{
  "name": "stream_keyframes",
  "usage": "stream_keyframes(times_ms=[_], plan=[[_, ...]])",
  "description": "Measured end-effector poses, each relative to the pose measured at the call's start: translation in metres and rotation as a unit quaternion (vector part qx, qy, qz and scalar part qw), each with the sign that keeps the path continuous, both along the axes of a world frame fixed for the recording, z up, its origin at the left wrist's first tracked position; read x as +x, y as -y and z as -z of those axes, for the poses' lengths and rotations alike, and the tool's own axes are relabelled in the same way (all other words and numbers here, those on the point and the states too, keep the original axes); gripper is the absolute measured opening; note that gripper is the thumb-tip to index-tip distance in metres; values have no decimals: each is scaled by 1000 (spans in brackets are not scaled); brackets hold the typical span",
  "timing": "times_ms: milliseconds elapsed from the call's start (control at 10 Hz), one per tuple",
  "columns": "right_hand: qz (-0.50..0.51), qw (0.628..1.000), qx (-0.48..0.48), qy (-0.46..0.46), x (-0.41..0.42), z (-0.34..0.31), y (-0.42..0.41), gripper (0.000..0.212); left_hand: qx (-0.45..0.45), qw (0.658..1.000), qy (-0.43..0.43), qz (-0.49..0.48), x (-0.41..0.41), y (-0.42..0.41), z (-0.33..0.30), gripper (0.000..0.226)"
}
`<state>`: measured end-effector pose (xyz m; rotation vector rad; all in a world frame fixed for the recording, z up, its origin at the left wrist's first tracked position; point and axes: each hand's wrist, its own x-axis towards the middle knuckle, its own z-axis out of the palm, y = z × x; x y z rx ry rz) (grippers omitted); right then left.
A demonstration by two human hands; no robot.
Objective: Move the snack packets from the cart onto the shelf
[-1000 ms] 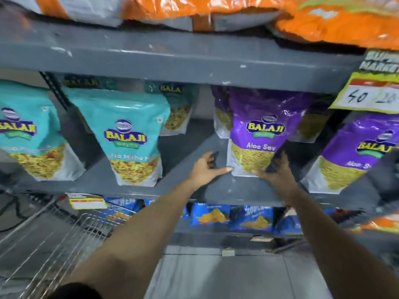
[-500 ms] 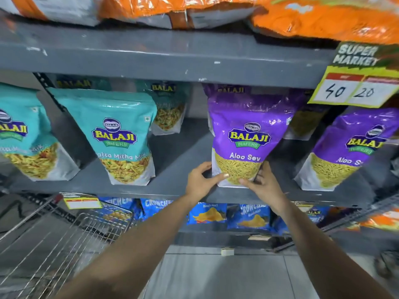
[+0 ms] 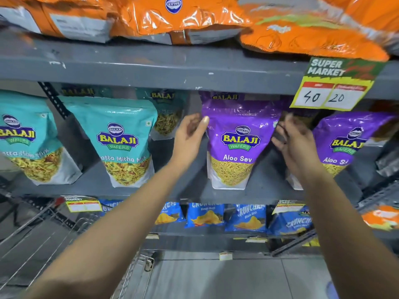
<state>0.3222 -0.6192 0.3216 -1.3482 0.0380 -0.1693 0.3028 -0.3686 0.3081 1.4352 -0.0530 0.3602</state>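
Note:
A purple Aloo Sev packet (image 3: 237, 145) stands upright at the front of the grey middle shelf (image 3: 185, 188). My left hand (image 3: 190, 137) is beside its upper left edge, fingers apart, thumb tip close to or just touching the packet. On the other side, my right hand (image 3: 291, 141) hovers by the upper right edge with fingers spread and holds nothing. More purple packets stand behind and to the right (image 3: 349, 143). Teal Khatta Mitha Mix packets (image 3: 121, 139) stand on the same shelf to the left. The wire cart (image 3: 43, 234) is at lower left.
Orange packets (image 3: 302, 33) lie on the shelf above, with a price tag (image 3: 332, 87) hanging from its edge at right. Blue Crunchex packets (image 3: 207, 214) fill the shelf below. Grey tiled floor (image 3: 216, 277) lies under my arms.
Both hands have risen from the bottom corners of the purple Aloo Sev packet to its upper sides and have let go; the packet stands upright on its own.

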Motion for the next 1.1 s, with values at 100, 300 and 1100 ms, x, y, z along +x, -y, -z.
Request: stream_keyframes(times_ms=[100, 300, 1100], plan=[[45, 999, 7, 10, 13, -11, 1, 15, 6, 1000, 19, 8, 12, 2, -19, 8], [32, 999, -10, 18, 9, -1, 3, 16, -22, 1000, 15, 8, 4, 2, -13, 22], [-141, 949, -224, -169, -32, 117, -6, 105, 235, 955, -174, 47, -31, 8, 118, 108]])
